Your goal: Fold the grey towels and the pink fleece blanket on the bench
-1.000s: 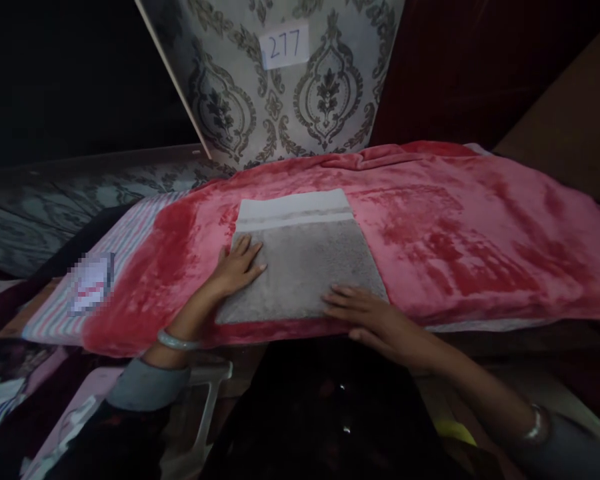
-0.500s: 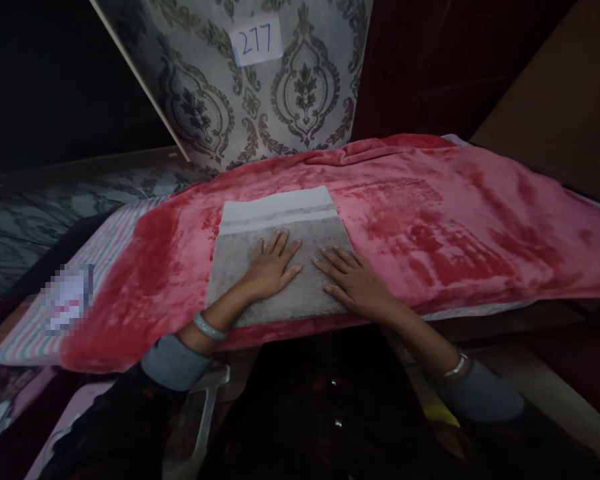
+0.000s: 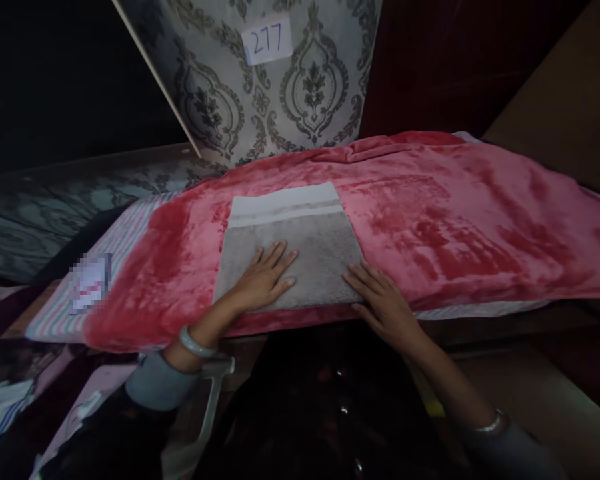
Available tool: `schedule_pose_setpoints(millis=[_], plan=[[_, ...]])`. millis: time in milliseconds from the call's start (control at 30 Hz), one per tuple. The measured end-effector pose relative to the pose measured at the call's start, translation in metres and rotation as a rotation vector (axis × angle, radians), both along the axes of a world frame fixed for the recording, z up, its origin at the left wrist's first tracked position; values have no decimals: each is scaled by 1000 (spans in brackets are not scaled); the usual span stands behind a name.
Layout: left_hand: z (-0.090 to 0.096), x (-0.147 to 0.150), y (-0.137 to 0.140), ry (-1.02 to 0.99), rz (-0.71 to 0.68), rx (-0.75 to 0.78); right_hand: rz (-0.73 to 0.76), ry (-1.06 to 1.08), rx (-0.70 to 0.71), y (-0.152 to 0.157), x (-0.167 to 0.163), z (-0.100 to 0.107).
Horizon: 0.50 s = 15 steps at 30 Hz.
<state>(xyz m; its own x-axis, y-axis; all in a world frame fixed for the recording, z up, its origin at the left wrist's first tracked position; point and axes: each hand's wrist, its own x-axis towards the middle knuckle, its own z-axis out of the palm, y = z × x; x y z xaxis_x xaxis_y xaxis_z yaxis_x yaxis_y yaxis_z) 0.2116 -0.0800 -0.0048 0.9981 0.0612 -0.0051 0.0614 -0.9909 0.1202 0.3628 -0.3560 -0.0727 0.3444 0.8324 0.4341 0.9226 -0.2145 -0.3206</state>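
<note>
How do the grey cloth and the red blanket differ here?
Colour: the grey cloth has a pale band at its far end; the red blanket is patchy pink and red.
Size: the cloth is much smaller; the blanket spreads past it on both sides.
Pose: the cloth lies flat on top; the blanket lies beneath, rumpled at its far edge.
Both look soft.

Head-worn camera, facing forward and down, near gray cloth [image 3: 316, 250], wall [image 3: 273, 83] beyond.
</note>
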Motion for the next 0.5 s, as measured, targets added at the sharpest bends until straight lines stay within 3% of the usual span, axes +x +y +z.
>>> schedule_pose_setpoints(millis=[200,300,500], plan=[[-3,-65,-5,-43,13,22,-22,24,73,3,-4,5],[-8,-92,3,-78,48,76,-28,-51,45,10,-12,16],[-25,-122,21,-249,122,87,113,-186,-88,31,-27,27]])
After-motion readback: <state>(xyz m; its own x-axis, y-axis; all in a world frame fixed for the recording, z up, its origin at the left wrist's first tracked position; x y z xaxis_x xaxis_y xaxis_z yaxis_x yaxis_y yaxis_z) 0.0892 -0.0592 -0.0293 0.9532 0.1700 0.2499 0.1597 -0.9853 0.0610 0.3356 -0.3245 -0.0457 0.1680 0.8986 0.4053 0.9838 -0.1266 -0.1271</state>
